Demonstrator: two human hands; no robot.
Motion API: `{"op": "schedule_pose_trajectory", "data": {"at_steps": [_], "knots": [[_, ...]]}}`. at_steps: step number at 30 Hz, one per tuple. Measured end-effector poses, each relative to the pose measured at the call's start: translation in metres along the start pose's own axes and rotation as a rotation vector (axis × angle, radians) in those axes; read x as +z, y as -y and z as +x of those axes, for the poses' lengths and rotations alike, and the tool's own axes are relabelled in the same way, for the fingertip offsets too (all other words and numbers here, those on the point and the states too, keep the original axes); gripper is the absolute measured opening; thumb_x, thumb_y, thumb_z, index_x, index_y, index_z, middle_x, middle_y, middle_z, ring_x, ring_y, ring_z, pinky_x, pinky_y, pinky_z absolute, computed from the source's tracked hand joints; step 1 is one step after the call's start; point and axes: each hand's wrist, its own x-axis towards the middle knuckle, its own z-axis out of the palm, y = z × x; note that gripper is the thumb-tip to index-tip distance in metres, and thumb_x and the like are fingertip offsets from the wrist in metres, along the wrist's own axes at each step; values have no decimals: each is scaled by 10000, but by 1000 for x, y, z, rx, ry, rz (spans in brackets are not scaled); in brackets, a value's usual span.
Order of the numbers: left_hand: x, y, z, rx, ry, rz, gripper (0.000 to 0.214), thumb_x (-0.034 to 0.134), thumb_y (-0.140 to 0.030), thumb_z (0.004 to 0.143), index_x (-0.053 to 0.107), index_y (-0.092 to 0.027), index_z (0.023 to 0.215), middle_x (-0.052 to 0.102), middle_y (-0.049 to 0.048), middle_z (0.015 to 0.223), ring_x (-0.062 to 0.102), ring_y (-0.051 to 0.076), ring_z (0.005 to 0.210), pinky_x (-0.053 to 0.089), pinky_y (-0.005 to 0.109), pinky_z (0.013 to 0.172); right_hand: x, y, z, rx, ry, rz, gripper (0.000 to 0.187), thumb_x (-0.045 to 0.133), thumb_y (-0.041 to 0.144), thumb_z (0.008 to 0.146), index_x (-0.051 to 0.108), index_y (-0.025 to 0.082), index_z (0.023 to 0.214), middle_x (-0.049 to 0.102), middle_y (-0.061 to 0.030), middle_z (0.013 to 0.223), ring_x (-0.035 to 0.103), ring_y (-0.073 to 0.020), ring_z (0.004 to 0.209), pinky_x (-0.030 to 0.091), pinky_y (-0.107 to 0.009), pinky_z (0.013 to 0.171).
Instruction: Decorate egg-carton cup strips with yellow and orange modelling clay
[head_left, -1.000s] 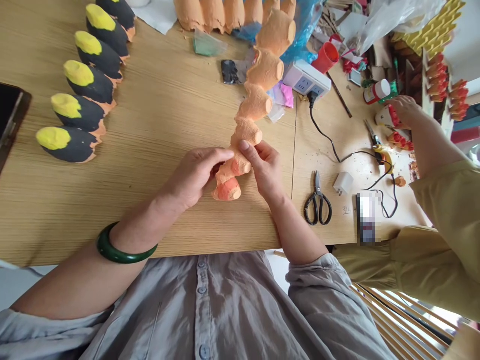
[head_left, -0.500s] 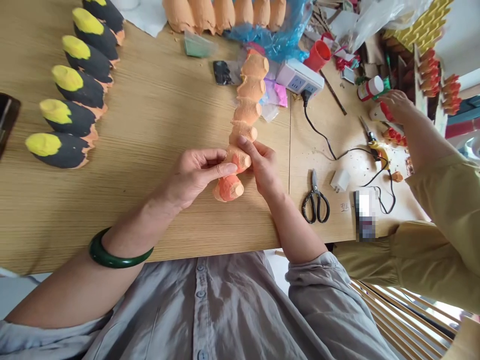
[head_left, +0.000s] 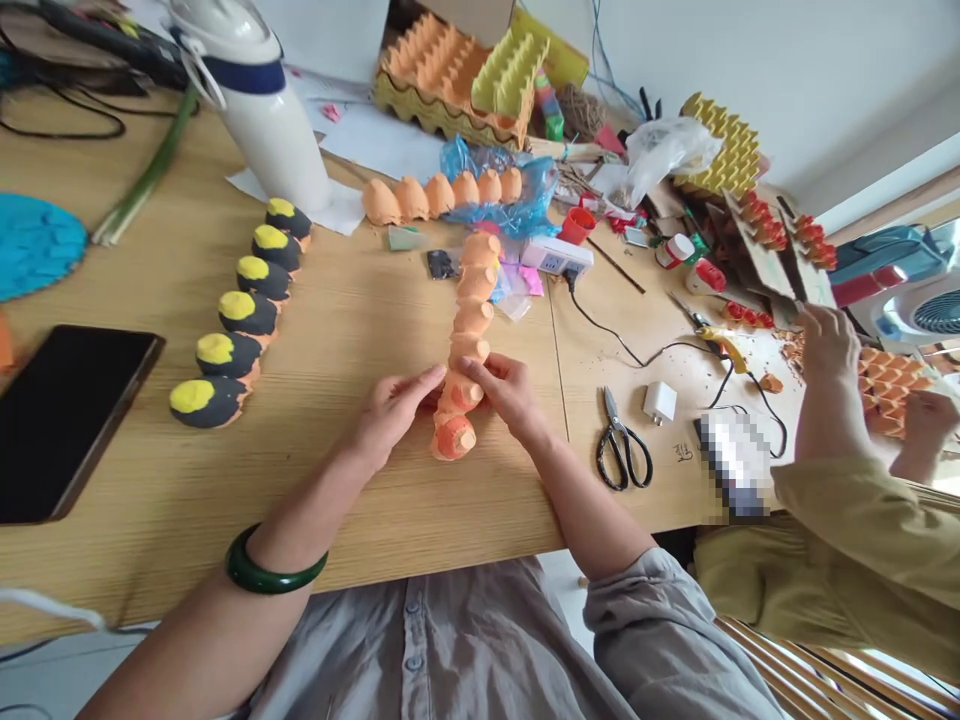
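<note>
A long orange strip of egg-carton cups [head_left: 471,310] lies on the wooden table [head_left: 337,330], running away from me. My left hand [head_left: 390,412] pinches its near end from the left, fingers closed on the cups. From the right, my right hand [head_left: 507,392] grips the same end. The nearest cup [head_left: 453,438] is a deeper orange.
A row of black-and-yellow painted cups [head_left: 238,312] lies to the left, beside a black phone [head_left: 64,415]. Scissors [head_left: 621,445], a white charger [head_left: 659,402], a power strip [head_left: 556,257] and a glue gun [head_left: 720,335] lie right. Another person in a yellow-green sleeve [head_left: 855,520] works there.
The camera has tilted up, so more of the far table shows. The orange strip has been lowered and straightened flat on the table. Both hands keep their hold on its near end.
</note>
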Motion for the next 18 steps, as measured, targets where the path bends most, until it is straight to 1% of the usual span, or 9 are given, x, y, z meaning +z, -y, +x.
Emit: {"op": "schedule_pose_trajectory", "data": {"at_steps": [3,5,7,9,11,12,14,16,18], "knots": [[-12,4,8,189,-230,240,520,792,-710,895,850,-206,781,859,102,853,820,268,841,653,363,860,-4,4,1,19,38,-146,761,886,936,694,558,251,647,524,57,602,459,-114,559,349,-296,539],[-18,6,12,289,-315,268,475,762,-665,945,859,-204,882,870,94,923,819,250,861,654,344,864,-5,9,0,26,86,-283,770,875,942,711,557,244,645,535,59,596,470,-106,551,315,-289,535],[-19,9,15,326,-308,196,480,764,-662,961,865,-202,1055,884,105,1082,833,262,969,674,352,906,-4,14,-1,31,128,-442,744,899,886,757,555,238,629,551,60,580,483,-103,552,312,-289,551],[-17,14,17,335,-264,148,557,787,-674,954,845,-200,1240,866,136,1281,829,300,1167,676,397,1044,-1,19,-3,41,161,-584,702,873,819,867,584,234,609,600,45,552,519,-115,549,347,-297,582],[-15,21,18,348,-234,181,653,808,-683,940,808,-185,1363,819,173,1409,800,335,1295,646,456,1165,5,22,-4,38,175,-709,676,793,771,988,628,237,609,655,25,535,577,-141,561,401,-309,629],[-15,25,19,354,-227,208,690,812,-688,933,791,-175,1394,798,190,1435,798,344,1299,646,478,1176,7,24,-5,30,170,-765,662,771,746,1024,644,239,617,674,17,534,610,-156,582,421,-314,658],[-15,31,21,368,-223,244,718,825,-676,914,766,-169,1419,760,204,1463,800,348,1286,672,492,1148,10,26,-5,17,130,-873,601,813,697,1023,683,240,656,704,-1,558,667,-187,651,428,-323,703],[-16,35,22,390,-242,266,675,823,-642,915,760,-182,1405,732,202,1486,794,343,1288,698,476,1108,8,30,-4,7,80,-957,511,892,642,981,737,232,718,753,-24,642,706,-209,731,412,-325,718],[-14,39,22,426,-272,296,595,788,-594,953,760,-194,1393,716,197,1510,775,342,1327,696,472,1118,1,34,1,-22,51,-1002,420,873,581,1014,801,222,810,819,-42,770,732,-206,784,420,-313,720]]}}
